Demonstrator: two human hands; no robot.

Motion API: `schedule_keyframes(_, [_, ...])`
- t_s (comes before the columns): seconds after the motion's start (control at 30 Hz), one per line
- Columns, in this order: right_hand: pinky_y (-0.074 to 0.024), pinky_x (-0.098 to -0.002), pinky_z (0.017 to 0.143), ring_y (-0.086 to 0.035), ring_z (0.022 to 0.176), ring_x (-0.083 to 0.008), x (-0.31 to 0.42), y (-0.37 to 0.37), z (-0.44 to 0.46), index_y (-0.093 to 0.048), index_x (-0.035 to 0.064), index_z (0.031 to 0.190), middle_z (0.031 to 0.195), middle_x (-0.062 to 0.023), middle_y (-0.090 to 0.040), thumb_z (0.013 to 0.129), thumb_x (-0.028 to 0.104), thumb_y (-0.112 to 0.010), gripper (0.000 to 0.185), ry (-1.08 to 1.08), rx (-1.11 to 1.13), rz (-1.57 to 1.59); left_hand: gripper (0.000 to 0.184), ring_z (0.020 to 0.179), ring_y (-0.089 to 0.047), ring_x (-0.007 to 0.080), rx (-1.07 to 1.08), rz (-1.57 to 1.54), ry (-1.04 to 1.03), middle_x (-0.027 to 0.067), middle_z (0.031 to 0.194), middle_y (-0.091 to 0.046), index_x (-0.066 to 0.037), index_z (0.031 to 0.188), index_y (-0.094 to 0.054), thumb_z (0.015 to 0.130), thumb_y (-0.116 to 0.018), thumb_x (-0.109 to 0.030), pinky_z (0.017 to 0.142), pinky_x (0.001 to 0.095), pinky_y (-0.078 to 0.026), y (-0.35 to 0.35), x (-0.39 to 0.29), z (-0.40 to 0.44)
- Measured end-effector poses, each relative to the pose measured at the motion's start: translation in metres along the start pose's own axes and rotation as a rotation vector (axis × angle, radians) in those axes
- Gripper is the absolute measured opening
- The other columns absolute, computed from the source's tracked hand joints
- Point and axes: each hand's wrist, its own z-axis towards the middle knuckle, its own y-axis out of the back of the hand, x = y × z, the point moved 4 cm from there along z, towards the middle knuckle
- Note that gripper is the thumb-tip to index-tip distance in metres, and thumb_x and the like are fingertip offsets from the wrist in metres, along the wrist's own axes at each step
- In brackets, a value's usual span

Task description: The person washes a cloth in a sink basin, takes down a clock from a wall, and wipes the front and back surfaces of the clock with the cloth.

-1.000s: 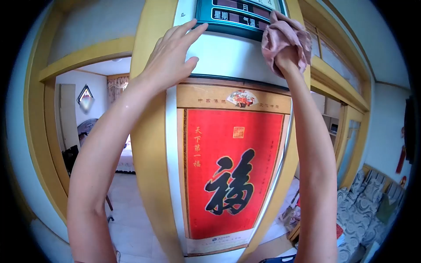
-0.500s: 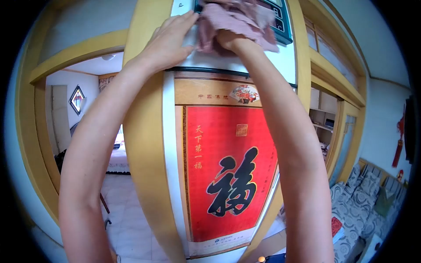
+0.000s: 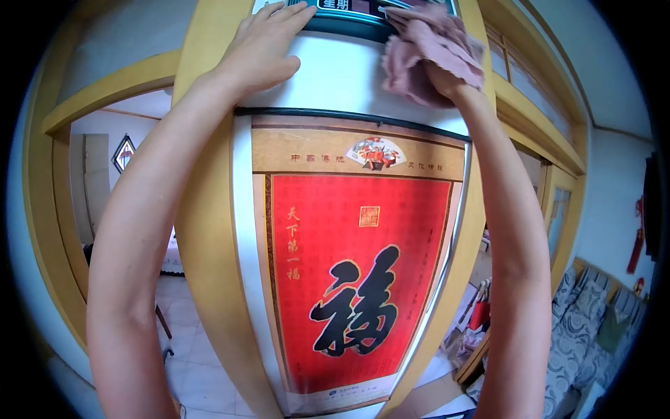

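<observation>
A teal-framed digital wall calendar [image 3: 349, 21] hangs at the top of the head view, its upper part cut off. My left hand [image 3: 262, 52] has its fingers stretched out, with the tips at the frame's left edge and the thumb apart near the white wall. At the calendar's lower right, my right hand [image 3: 447, 82] is closed on a crumpled pink cloth [image 3: 422, 52], which lies partly over the frame. Cloth hides most of those fingers. Below hangs a red scroll [image 3: 335, 230] with a large black character.
Yellow wooden trim [image 3: 209, 230] borders the narrow wall on both sides. A doorway with a tiled floor [image 3: 202, 349] opens at left. On the right are a sliding door [image 3: 558, 209] and a patterned sofa [image 3: 579, 321].
My right hand has moved the cloth rightward and slightly down, uncovering the calendar's lower middle. My left hand remains at the left edge, while the view has shifted a little.
</observation>
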Motion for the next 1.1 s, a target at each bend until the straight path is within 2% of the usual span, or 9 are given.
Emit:
schedule_keyframes(0.2, [-0.0395,-0.0397,0.106,-0.053,0.123,-0.0332,-0.019,0.01,-0.02,-0.059,0.015,0.128,0.132,-0.0155,-0.058,0.096,0.042,-0.042,0.045,-0.139,0.029,0.07,0.072,0.14,-0.034,0.0337,-0.166,0.075,-0.113,0.0181,0.151,-0.037,-0.011,0.147,-0.04,0.078,-0.062,-0.014,0.118,0.0448,-0.025,-0.009,0.008,0.001])
schedule_keyframes(0.43, [-0.0362,-0.045,0.107,-0.049,0.125,-0.0376,0.064,-0.033,0.026,-0.055,0.0153,0.132,0.133,-0.0177,-0.056,0.095,0.035,-0.051,0.042,0.24,-0.15,0.164,0.074,0.141,-0.031,0.0378,0.0,-0.099,0.021,0.0228,0.149,-0.037,0.002,0.144,-0.038,0.074,-0.059,-0.012,0.117,0.0444,-0.025,-0.01,0.004,0.001])
schedule_keyframes(0.47, [-0.043,-0.0429,0.098,-0.056,0.114,-0.0302,0.105,0.058,0.03,-0.051,0.0168,0.137,0.127,-0.0123,-0.059,0.1,0.04,-0.034,0.047,0.038,0.349,0.614,0.07,0.138,-0.036,0.0364,-0.102,-0.044,-0.027,0.0207,0.147,-0.041,-0.002,0.142,-0.041,0.075,-0.06,-0.01,0.116,0.0442,-0.028,-0.018,0.01,0.0])
schedule_keyframes(0.53, [-0.0452,-0.0417,0.095,-0.057,0.111,-0.0286,0.13,0.056,0.045,-0.057,0.0229,0.13,0.12,-0.0101,-0.06,0.097,0.037,-0.04,0.04,0.211,-0.039,0.377,0.067,0.135,-0.04,0.035,-0.208,0.018,-0.076,0.0187,0.145,-0.044,-0.005,0.14,-0.045,0.075,-0.06,-0.008,0.114,0.0439,-0.031,-0.016,0.013,0.001])
schedule_keyframes(0.6, [-0.0471,-0.0421,0.092,-0.055,0.115,-0.0265,0.142,0.076,0.06,-0.058,0.0313,0.129,0.123,-0.0094,-0.058,0.091,0.033,-0.048,0.039,0.213,0.1,0.241,0.061,0.133,-0.042,0.0354,-0.08,-0.105,-0.019,0.021,0.14,-0.048,0.002,0.132,-0.049,0.073,-0.061,-0.01,0.111,0.043,-0.034,-0.007,0.004,0.004])
schedule_keyframes(0.77, [-0.0321,-0.0431,0.113,-0.042,0.133,-0.033,0.125,0.03,0.081,-0.044,0.0203,0.144,0.143,-0.0134,-0.047,0.09,0.034,-0.049,0.055,0.354,-0.135,0.193,0.062,0.134,-0.042,0.0337,-0.172,-0.107,-0.02,0.0186,0.142,-0.048,0.001,0.134,-0.049,0.073,-0.059,-0.008,0.112,0.0431,-0.034,-0.008,0.007,0.002])
schedule_keyframes(0.8, [-0.023,-0.0418,0.119,-0.036,0.138,-0.0343,0.111,0.046,0.072,-0.043,0.0145,0.144,0.148,-0.0149,-0.042,0.09,0.04,-0.048,0.059,0.211,0.151,0.354,0.066,0.135,-0.04,0.0326,-0.213,-0.102,-0.046,0.0172,0.145,-0.046,-0.001,0.138,-0.047,0.073,-0.059,-0.007,0.113,0.0429,-0.032,-0.01,0.007,-0.001])
schedule_keyframes(0.93, [-0.0288,-0.0423,0.115,-0.043,0.133,-0.0333,0.04,-0.001,0.064,-0.049,0.0146,0.138,0.138,-0.0177,-0.052,0.09,0.037,-0.043,0.053,-0.125,0.039,0.352,0.078,0.141,-0.034,0.031,-0.188,-0.041,-0.05,0.0142,0.153,-0.036,-0.009,0.149,-0.035,0.075,-0.058,-0.006,0.118,0.0429,-0.026,-0.014,0.007,-0.004])
schedule_keyframes(1.1, [-0.0364,-0.0444,0.108,-0.048,0.125,-0.0381,-0.063,-0.061,0.049,-0.053,0.0163,0.135,0.137,-0.0188,-0.051,0.098,0.047,-0.042,0.049,-0.011,-0.221,-0.075,0.077,0.141,-0.034,0.0304,-0.201,-0.047,-0.041,0.0132,0.153,-0.036,-0.011,0.149,-0.035,0.076,-0.057,-0.005,0.118,0.043,-0.026,-0.015,0.007,-0.002])
